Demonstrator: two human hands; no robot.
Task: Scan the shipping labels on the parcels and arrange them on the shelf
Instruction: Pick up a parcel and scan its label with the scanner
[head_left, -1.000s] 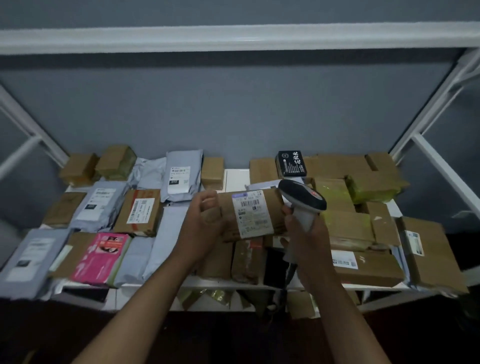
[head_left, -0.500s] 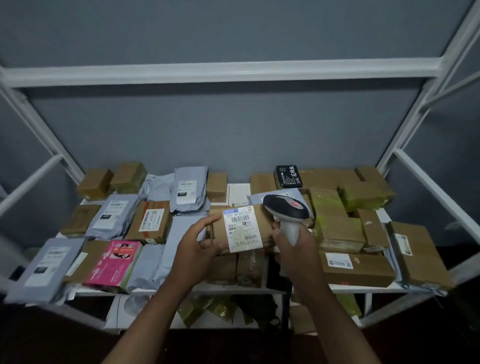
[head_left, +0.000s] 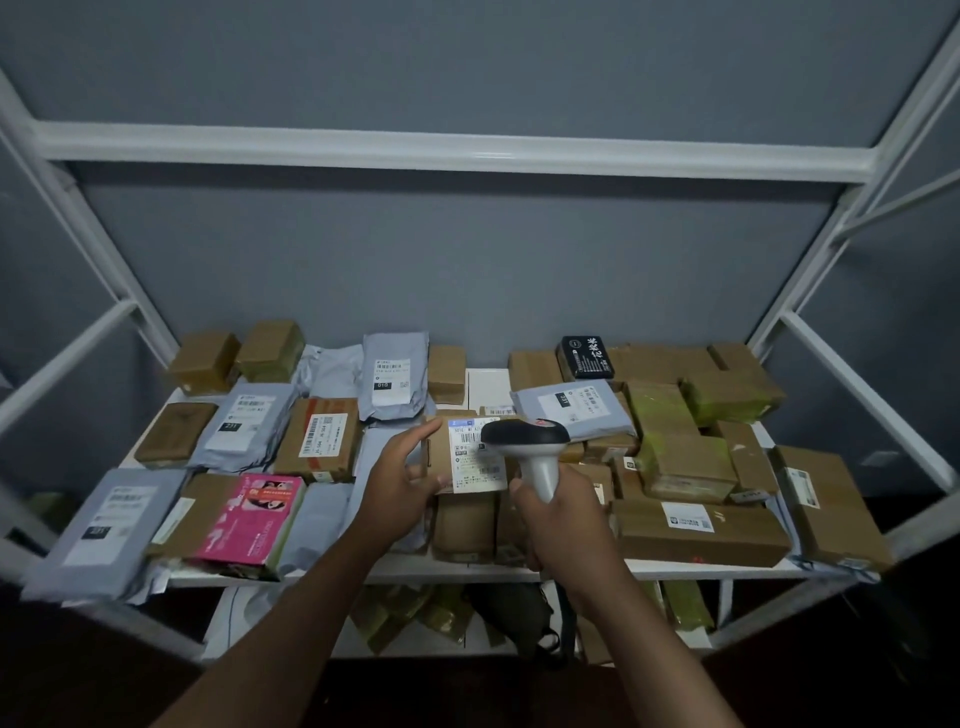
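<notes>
The left hand (head_left: 402, 480) grips a brown box (head_left: 457, 457) just above the shelf (head_left: 467, 569), label up, and the right hand (head_left: 563, 514) grips the scanner (head_left: 524, 444) right over that label (head_left: 475, 457).

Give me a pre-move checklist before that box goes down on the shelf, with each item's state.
1. Left hand grips the box: ok, thumb on its top edge, fingers on its left side.
2. Label faces up toward the scanner: ok.
3. Scanner head is over the label: ok, it overlaps the label's right part.
4. Right hand holds the scanner handle: ok.
5. Scan registered: cannot tell, no beam or signal is visible.
6. Free spot on the shelf: ok, a bare white patch shows at the back behind the box, though whether the box fits there cannot be told.
</notes>
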